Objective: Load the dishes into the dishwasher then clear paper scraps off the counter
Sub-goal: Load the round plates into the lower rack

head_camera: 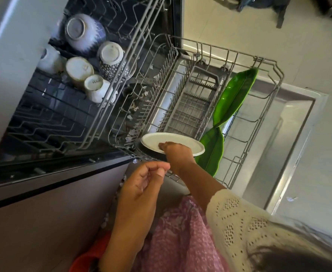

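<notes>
With our right hand (pixel 173 152) we gripped the white plate (pixel 173 143) at the near edge of the dishwasher's lower rack (pixel 259 107), beside two green leaf-shaped dishes (pixel 233 97), while our left hand (pixel 145 179) hovered loosely curled, holding nothing.

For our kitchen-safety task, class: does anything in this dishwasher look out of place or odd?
Yes. Small white paper scraps lie scattered among the tines along the lower rack, where only dishes belong. Otherwise the cups sit upturned above, and the right hand holds a white plate.
</notes>
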